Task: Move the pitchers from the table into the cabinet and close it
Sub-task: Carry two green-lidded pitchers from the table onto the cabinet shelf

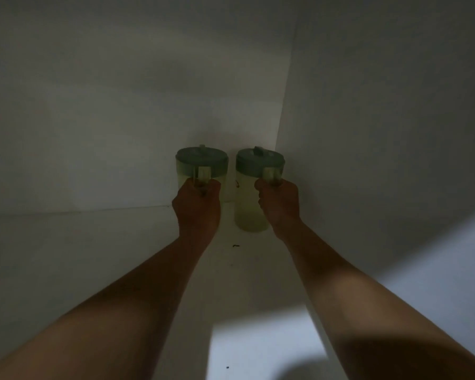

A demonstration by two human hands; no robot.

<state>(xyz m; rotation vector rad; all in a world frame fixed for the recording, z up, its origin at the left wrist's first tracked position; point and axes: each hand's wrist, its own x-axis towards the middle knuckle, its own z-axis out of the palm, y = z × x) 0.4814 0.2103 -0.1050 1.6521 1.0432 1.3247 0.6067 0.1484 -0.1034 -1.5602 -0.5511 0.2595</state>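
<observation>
My left hand [196, 200] and right hand [279, 200] each have fingers wrapped round a pitcher handle. The left pitcher [202, 171] and right pitcher [248, 193] stand upright, handles toward me, deep in the cabinet [368, 133] corner; I judge placing nearly done, next let go, withdraw, shut the door

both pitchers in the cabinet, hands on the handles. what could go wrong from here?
1. The left pitcher and right pitcher stand close together; a skewed withdrawal of the left hand or right hand could knock one into the other.
2. The right pitcher sits near the cabinet side wall, leaving that hand little room.
3. The interior is dim, so whether the bases sit flat on the shelf is hard to judge.
</observation>
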